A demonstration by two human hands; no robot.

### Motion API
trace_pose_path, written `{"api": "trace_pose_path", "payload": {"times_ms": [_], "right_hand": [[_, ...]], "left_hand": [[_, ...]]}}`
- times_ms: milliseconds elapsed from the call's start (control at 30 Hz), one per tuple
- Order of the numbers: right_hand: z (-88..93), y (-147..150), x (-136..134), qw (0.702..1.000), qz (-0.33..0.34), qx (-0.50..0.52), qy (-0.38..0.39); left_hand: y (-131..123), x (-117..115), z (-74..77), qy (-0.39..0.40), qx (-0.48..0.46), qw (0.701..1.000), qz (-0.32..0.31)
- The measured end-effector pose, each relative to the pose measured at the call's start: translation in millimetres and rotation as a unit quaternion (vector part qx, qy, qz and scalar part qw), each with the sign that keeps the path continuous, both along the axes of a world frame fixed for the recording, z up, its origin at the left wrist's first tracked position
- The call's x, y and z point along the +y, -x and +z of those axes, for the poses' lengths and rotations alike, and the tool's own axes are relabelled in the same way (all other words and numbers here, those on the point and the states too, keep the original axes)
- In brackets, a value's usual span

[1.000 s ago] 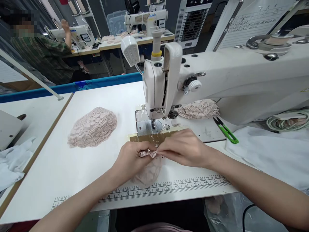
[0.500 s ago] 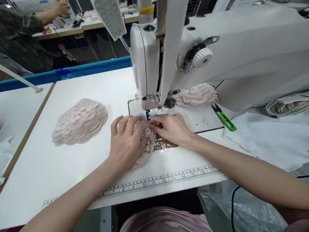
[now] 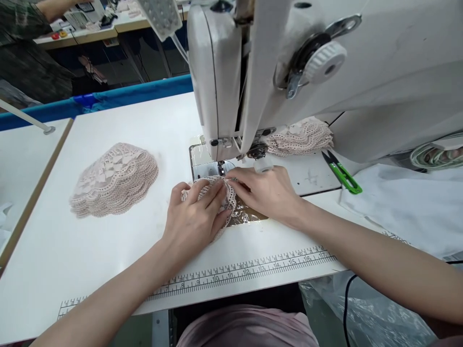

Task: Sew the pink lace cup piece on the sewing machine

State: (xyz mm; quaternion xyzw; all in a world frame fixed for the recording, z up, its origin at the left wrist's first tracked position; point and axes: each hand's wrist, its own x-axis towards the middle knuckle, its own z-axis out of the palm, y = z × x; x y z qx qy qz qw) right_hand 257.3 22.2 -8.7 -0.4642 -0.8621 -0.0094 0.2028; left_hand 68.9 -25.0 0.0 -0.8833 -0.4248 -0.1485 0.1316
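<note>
Pink lace [image 3: 221, 189] lies flat on the table [image 3: 108, 250] just before the needle [image 3: 221, 167] of the machine [image 3: 325, 72]. The left hand [image 3: 197, 219] presses on it from 7 o'clock, fingers slightly spread and flat. The right hand [image 3: 265, 193] comes in from 4 o'clock, fingertips drawn together on the lace's edge beside the needle. A lace stack [image 3: 114, 179] sits at 9 o'clock, snips [image 3: 343, 172] at 3 o'clock, a ruler strip [image 3: 235, 273] at 6.

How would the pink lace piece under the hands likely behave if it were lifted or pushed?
The lace piece looks thin and openwork, so probably floppy and very light. It bunches under the left hand and right hand, so pushing would likely wrinkle it, not slide it.
</note>
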Motion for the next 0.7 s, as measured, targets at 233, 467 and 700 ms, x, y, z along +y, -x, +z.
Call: {"api": "trace_pose_path", "payload": {"times_ms": [233,467,700], "right_hand": [[3.5,-2.9,-8.7,0.994,0.032,-0.102,-0.026],[2.3,-2.2,-9.0,0.991,0.022,-0.128,-0.016],[4.7,-2.2,-7.2,0.990,0.017,-0.139,-0.023]], "left_hand": [[-2.1,1.6,-0.5,0.000,0.008,1.000,0.012],[-0.7,5.3,-2.3,0.016,0.003,1.000,0.019],[-0.1,8.6,-3.0,0.020,-0.006,1.000,0.016]]}}
